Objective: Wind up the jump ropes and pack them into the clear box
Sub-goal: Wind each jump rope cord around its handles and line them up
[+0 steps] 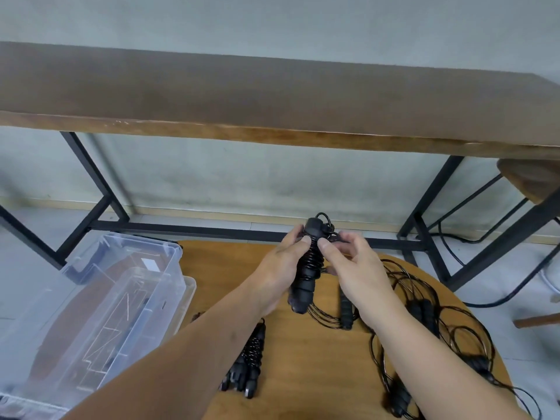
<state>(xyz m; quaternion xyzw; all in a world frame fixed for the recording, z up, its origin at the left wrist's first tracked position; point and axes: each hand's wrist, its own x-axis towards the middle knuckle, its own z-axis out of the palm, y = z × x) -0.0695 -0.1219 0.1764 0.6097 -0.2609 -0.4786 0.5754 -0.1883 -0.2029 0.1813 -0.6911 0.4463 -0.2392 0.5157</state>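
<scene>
Nearest, on round wooden table: wound jump rope bundle, flat, long axis near-to-far. Above table, held jump rope, handles upright, tilted slightly right; left hand curled around it, right hand pinching cord near top. Clear box at left.

A round wooden desk fills the lower middle of the view. Beyond it a long wooden bench on a black metal frame runs along a pale grey wall. At the right edge, partly under the bench, a wooden stool stands on black legs. Black cables trail over the grey floor near it, and a white cable curves just beside them.
</scene>
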